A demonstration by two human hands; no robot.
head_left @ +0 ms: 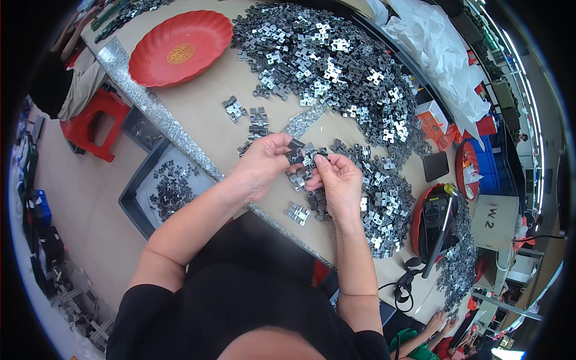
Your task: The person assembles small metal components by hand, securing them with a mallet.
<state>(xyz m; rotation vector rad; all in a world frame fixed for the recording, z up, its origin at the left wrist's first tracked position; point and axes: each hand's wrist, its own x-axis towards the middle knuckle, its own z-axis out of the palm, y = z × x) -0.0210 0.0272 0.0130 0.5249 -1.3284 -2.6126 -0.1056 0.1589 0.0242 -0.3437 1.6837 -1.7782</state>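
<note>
Small shiny metal hinge-like parts (303, 155) are held between my two hands above the table edge. My left hand (262, 163) pinches a dark part at their left side, thumb and forefinger closed. With thumb against curled fingers, my right hand (337, 180) grips the parts from the right. Just below lies a separate silver metal part (297, 213) on the table. Left of my hands, a few more metal parts (258, 120) lie in a short row. My fingers partly hide the held pieces, so their exact number cannot be made out.
A large heap of metal parts (336, 66) covers the far table, trailing down past my right hand. A red scalloped plate (180, 49) sits far left. Below the edge stands a grey bin (135, 201) of parts; a red stool (99, 129) is beyond. Another person's hands (441, 324) work lower right.
</note>
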